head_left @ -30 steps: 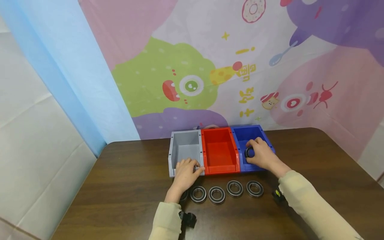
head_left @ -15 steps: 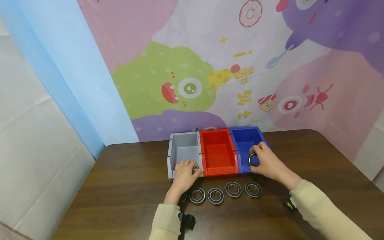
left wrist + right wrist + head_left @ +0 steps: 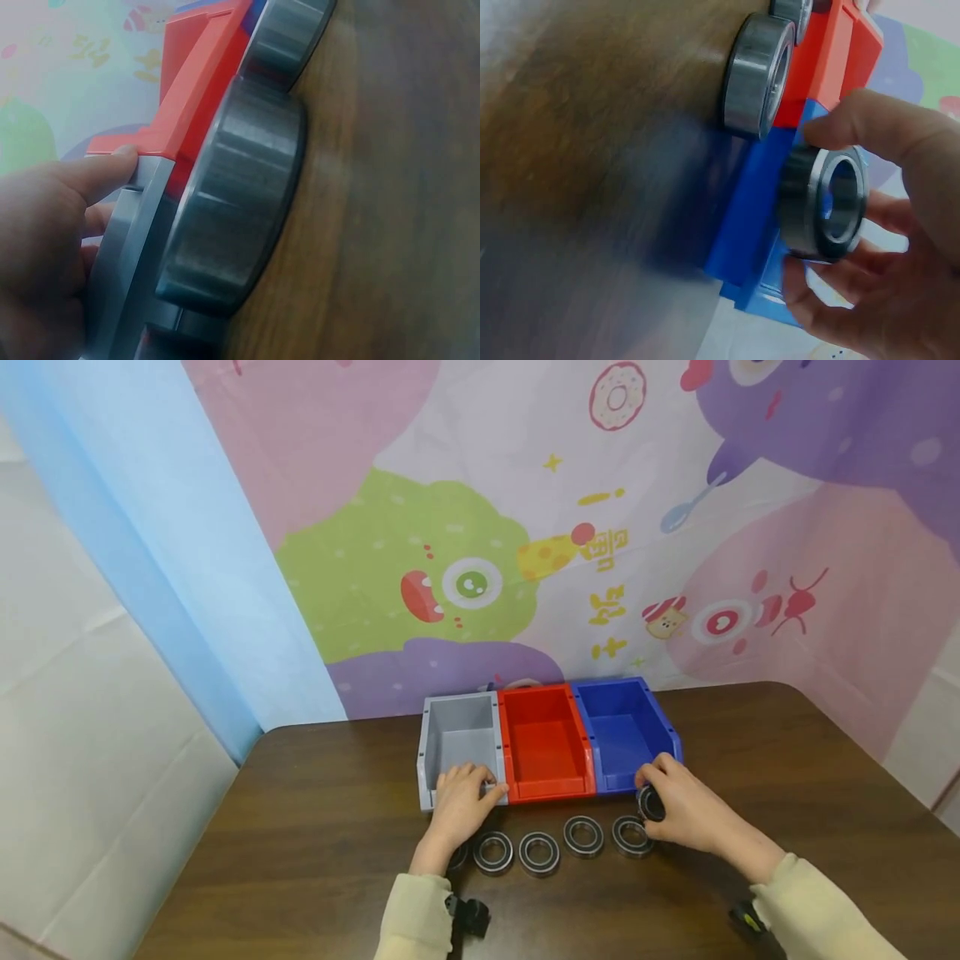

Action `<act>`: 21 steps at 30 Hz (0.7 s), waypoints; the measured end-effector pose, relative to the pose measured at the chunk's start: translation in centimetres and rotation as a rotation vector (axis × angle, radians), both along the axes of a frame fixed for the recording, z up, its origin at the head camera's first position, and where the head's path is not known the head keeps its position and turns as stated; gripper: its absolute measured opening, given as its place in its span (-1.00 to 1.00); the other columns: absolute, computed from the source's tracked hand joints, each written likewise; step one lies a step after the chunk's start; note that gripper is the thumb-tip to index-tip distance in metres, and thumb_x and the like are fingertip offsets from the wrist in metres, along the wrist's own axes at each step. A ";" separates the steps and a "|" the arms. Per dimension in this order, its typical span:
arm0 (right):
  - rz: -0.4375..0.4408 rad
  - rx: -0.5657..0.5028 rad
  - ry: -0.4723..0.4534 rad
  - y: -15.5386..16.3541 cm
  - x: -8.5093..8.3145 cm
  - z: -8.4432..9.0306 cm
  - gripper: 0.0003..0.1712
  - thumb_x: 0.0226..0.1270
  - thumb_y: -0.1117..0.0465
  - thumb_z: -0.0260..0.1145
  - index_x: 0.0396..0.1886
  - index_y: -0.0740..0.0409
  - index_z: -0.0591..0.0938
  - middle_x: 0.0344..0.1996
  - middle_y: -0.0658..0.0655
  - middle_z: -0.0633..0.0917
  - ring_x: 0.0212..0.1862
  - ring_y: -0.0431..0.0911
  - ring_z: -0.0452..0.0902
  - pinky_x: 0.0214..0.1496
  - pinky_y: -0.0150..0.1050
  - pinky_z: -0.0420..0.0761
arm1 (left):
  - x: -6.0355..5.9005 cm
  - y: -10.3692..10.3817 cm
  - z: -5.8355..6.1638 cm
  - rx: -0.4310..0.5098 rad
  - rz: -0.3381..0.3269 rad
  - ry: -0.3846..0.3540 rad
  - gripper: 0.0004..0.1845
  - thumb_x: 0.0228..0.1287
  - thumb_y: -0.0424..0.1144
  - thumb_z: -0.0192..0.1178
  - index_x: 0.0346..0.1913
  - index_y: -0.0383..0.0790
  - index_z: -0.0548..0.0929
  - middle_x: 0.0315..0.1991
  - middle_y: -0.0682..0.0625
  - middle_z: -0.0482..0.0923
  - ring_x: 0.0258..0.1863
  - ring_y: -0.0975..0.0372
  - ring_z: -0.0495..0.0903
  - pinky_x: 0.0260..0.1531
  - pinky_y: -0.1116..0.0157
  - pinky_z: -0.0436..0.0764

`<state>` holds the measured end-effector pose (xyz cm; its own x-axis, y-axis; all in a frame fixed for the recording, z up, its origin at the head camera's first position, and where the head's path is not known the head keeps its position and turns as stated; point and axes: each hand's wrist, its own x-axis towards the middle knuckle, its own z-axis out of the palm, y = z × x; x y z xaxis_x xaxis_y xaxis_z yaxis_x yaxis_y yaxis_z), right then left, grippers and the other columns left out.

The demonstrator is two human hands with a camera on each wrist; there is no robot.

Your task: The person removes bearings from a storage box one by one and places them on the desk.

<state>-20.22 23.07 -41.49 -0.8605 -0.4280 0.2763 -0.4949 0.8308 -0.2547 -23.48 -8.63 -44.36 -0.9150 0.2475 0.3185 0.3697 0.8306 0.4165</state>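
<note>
In front of the blue bin point(image 3: 618, 727), my right hand point(image 3: 686, 806) pinches a black-and-steel ball bearing point(image 3: 649, 803). The right wrist view shows this bearing point(image 3: 801, 202) tipped on edge between thumb and fingers. My left hand point(image 3: 459, 806) grips the front edge of the grey bin point(image 3: 459, 722), its thumb point(image 3: 109, 174) lying at the corner beside the red bin point(image 3: 543, 735). A row of several similar bearings point(image 3: 538, 871) lies flat on the table before the bins. The leftmost bearing point(image 3: 457, 858) is partly hidden by my left wrist.
The three bins stand side by side near the back edge of the brown wooden table point(image 3: 315, 827). Behind them hangs a cartoon-printed cloth point(image 3: 465, 510). A black wrist camera point(image 3: 471, 917) sits by the left sleeve.
My right hand has drawn the bearing out of the blue bin, towards me and slightly right, to just past its front edge. My left hand has stayed at the grey bin.
</note>
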 end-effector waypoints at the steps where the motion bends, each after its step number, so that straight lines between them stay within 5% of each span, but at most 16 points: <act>1: 0.004 0.014 -0.018 0.1 0.2 0.0 -0.49 -0.41 0.21 0.47 -0.31 0.12 0.50 -0.37 0.02 0.37 -0.36 -0.18 0.33 -0.31 -0.24 0.44 | 0.0 0.0 0.0 0.002 -0.001 -0.004 -0.74 0.18 0.05 0.13 -0.37 -0.08 0.56 -0.46 0.08 0.42 -0.40 0.21 0.31 -0.32 0.28 0.17; 15: 0.032 0.138 -0.217 0.6 1.1 -0.7 -0.55 -0.37 0.32 0.39 -0.30 0.14 0.52 -0.36 0.05 0.42 -0.26 -0.06 0.38 -0.25 -0.12 0.44 | -0.2 -0.4 -0.1 -0.009 -0.001 0.009 -0.74 0.17 0.05 0.13 -0.37 -0.08 0.56 -0.45 0.07 0.42 -0.40 0.22 0.31 -0.32 0.28 0.18; 21: 0.020 0.152 -0.226 0.2 1.1 -0.7 -0.56 -0.29 0.32 0.37 -0.25 0.19 0.54 -0.31 0.10 0.48 -0.23 -0.02 0.43 -0.21 -0.07 0.46 | -0.2 -0.4 0.0 -0.005 -0.002 0.003 -0.74 0.17 0.05 0.13 -0.38 -0.08 0.55 -0.46 0.08 0.41 -0.41 0.21 0.30 -0.31 0.28 0.17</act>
<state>-19.08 23.31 -42.21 -0.8838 -0.4678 0.0100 -0.4569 0.8583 -0.2337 -23.69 -9.00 -44.41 -0.9137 0.2507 0.3199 0.3723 0.8318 0.4117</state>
